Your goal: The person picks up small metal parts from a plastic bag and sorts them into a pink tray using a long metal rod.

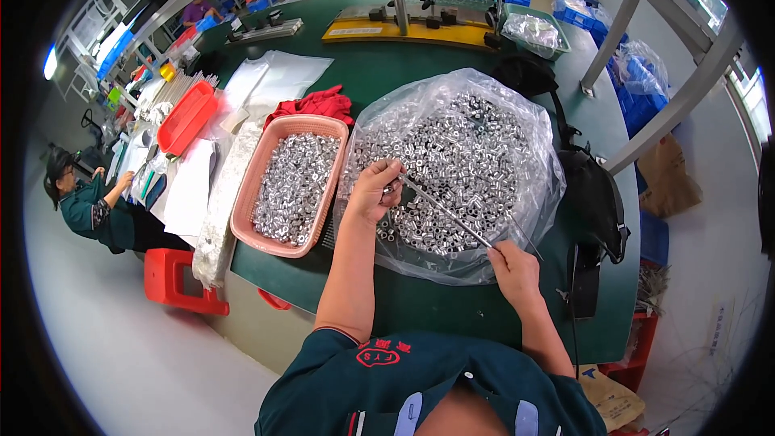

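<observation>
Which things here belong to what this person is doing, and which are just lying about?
Likely part of the job:
thin metal rod, held in the left hand and right hand
clear plastic bag of small metal pieces
pink basket of similar pieces

Probably just lying about:
red cloth
red tray
black bag

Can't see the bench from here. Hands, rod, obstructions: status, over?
Left hand and right hand closed on thin rod. Rod slants over clear bag of small metal pieces. Nothing seen blocking it between the hands.

dark green table (440, 307) with pink basket (270, 245), clear plastic bag (547, 169) and red cloth (321, 105)
</observation>
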The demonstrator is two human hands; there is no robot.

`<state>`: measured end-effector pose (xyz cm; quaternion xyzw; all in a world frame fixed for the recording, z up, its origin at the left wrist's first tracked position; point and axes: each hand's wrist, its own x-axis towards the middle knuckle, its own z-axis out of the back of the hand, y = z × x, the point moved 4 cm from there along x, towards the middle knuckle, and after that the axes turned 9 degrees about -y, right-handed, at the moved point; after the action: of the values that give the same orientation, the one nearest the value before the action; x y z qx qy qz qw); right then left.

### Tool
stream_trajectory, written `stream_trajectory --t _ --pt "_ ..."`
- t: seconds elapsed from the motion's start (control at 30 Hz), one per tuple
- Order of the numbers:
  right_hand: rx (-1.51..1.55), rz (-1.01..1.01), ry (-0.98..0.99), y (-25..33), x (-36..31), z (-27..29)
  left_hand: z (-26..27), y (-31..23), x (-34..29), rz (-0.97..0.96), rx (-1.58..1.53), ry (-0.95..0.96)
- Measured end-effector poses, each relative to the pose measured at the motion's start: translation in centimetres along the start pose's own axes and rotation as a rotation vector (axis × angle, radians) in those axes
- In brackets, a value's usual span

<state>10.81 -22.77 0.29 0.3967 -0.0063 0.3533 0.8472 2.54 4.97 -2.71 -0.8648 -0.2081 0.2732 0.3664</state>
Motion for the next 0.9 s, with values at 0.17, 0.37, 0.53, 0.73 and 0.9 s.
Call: stream_trajectory --t 0.17,0.37,0.53,0.73,0.9 --pt "-0.030 0.059 -0.046 0.2 0.0 0.0 -0.3 0.3 0.0 -0.010 0.067 -0.006" --pt "0.022 -0.010 -0.039 -0.4 -0.4 -0.4 -0.6 -0.2 -0.2 -0.089 0.198 -0.059" --pt "0.143 -0.169 0.074 -1.3 -0.6 -1.3 -0.9 0.0 -0.2 -0.178 0.216 -0.086" --pt "0.153 -0.203 0.064 -0.9 -0.7 -1.2 -1.5 -0.4 -0.6 -0.188 0.211 -0.053" --pt "0.171 -0.110 -0.070 -0.9 -0.6 -1.1 -2.1 0.3 -0.9 -0.187 0.206 -0.152"
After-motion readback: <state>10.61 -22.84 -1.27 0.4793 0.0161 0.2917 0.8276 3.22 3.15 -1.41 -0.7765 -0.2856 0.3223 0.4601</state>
